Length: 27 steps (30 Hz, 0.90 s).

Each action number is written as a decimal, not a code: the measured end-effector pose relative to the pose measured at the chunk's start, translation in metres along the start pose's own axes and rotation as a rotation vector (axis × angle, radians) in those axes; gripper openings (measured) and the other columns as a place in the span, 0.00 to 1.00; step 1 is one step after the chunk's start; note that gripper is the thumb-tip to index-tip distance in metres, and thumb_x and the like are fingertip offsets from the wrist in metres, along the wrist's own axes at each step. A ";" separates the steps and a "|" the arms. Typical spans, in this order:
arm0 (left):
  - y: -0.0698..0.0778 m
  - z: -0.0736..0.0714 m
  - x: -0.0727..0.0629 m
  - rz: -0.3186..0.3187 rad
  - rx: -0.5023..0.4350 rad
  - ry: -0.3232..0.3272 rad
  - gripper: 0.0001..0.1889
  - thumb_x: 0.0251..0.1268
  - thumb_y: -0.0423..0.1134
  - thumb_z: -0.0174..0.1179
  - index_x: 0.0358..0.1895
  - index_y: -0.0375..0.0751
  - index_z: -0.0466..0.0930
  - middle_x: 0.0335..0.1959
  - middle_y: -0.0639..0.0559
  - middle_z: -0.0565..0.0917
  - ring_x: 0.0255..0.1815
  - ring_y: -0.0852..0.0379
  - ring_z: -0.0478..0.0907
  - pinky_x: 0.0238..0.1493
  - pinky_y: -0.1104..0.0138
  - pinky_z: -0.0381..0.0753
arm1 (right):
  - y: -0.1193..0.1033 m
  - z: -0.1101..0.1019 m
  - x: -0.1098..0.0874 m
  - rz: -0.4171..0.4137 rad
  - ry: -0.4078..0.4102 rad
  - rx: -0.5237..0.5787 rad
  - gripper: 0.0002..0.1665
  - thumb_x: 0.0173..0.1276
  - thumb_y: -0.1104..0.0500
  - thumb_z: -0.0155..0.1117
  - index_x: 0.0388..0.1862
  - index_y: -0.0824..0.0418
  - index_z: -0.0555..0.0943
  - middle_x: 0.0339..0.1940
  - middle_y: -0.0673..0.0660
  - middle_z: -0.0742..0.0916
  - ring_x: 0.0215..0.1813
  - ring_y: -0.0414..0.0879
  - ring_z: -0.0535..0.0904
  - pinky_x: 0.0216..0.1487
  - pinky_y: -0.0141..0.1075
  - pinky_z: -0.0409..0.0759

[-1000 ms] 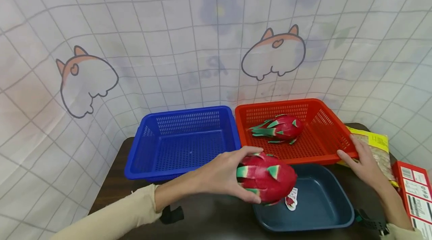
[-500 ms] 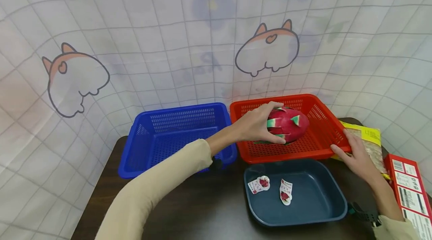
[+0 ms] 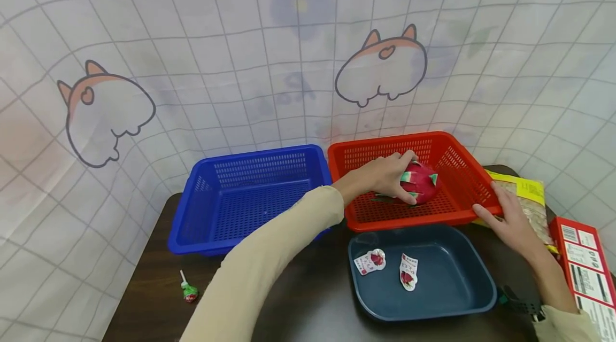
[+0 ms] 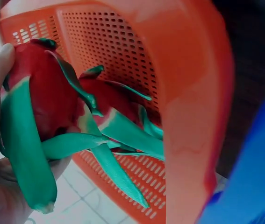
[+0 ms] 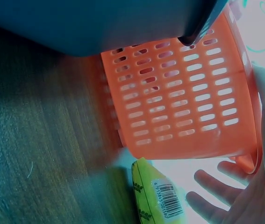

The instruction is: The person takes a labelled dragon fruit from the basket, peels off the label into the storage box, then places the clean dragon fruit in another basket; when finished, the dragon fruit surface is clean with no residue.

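Observation:
In the head view my left hand (image 3: pixel 385 176) grips a dragon fruit (image 3: pixel 421 184) from its left side, down inside the red basket (image 3: pixel 358 219). Long green leaves trail from this fruit in the left wrist view, beside a second dragon fruit (image 4: pixel 118 114) in the same basket. From above, the hand and held fruit hide most of that second one. At the basket's front right corner, my right hand (image 3: pixel 515 224) holds the rim between thumb and index finger. Its other fingers (image 5: pixel 214 186) spread outside the basket in the right wrist view.
A blue basket (image 3: pixel 260 208) stands left of the red one. In front lies a dark blue tray (image 3: pixel 452 272) with two fruit labels (image 3: pixel 369 262) in it. A lollipop (image 3: pixel 190 292) lies at the left; a yellow bag (image 3: pixel 531 206) and red-and-white box (image 3: pixel 584 267) at the right.
My left hand has carried the dragon fruit from over the tray back into the red basket and lowered it there. The right hand stays on the basket corner. The lollipop has come into view.

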<state>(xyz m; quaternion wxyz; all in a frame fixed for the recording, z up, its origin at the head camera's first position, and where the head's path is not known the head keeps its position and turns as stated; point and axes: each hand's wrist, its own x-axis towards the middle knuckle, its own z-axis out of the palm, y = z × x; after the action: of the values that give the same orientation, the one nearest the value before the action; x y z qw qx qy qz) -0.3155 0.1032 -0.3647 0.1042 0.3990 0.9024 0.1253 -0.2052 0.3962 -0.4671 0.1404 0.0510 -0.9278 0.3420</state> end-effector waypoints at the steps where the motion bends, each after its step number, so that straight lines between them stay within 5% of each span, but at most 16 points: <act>1: 0.001 0.001 0.002 -0.017 0.007 -0.008 0.48 0.49 0.62 0.69 0.70 0.58 0.50 0.61 0.54 0.71 0.54 0.59 0.73 0.53 0.70 0.80 | 0.000 0.000 0.000 -0.001 0.004 -0.004 0.47 0.69 0.52 0.60 0.79 0.62 0.49 0.66 0.73 0.66 0.58 0.63 0.58 0.42 0.45 0.67; 10: 0.007 0.013 0.006 -0.053 0.035 -0.124 0.47 0.49 0.64 0.69 0.68 0.57 0.49 0.57 0.57 0.72 0.51 0.61 0.73 0.50 0.72 0.78 | 0.000 -0.003 0.000 -0.014 0.008 -0.004 0.46 0.68 0.53 0.60 0.78 0.63 0.50 0.65 0.74 0.66 0.57 0.62 0.59 0.41 0.40 0.66; 17: 0.007 0.025 0.004 -0.093 0.021 -0.214 0.58 0.54 0.63 0.65 0.78 0.52 0.33 0.73 0.54 0.63 0.64 0.59 0.71 0.63 0.67 0.73 | 0.003 0.000 0.000 -0.053 0.026 0.003 0.45 0.67 0.54 0.63 0.77 0.61 0.54 0.63 0.72 0.69 0.54 0.32 0.56 0.38 0.19 0.63; 27: 0.008 0.021 0.005 -0.113 0.060 -0.236 0.54 0.54 0.65 0.63 0.75 0.55 0.37 0.69 0.55 0.70 0.62 0.60 0.73 0.64 0.66 0.73 | 0.003 -0.001 0.000 -0.025 0.018 -0.002 0.46 0.68 0.53 0.61 0.78 0.61 0.51 0.64 0.73 0.67 0.54 0.33 0.54 0.37 0.25 0.63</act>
<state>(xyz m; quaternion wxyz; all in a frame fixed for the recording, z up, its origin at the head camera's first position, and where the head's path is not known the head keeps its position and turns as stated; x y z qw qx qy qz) -0.3067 0.1151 -0.3826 0.2046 0.3623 0.9082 0.0442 -0.2054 0.3996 -0.4684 0.1531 0.0591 -0.9261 0.3397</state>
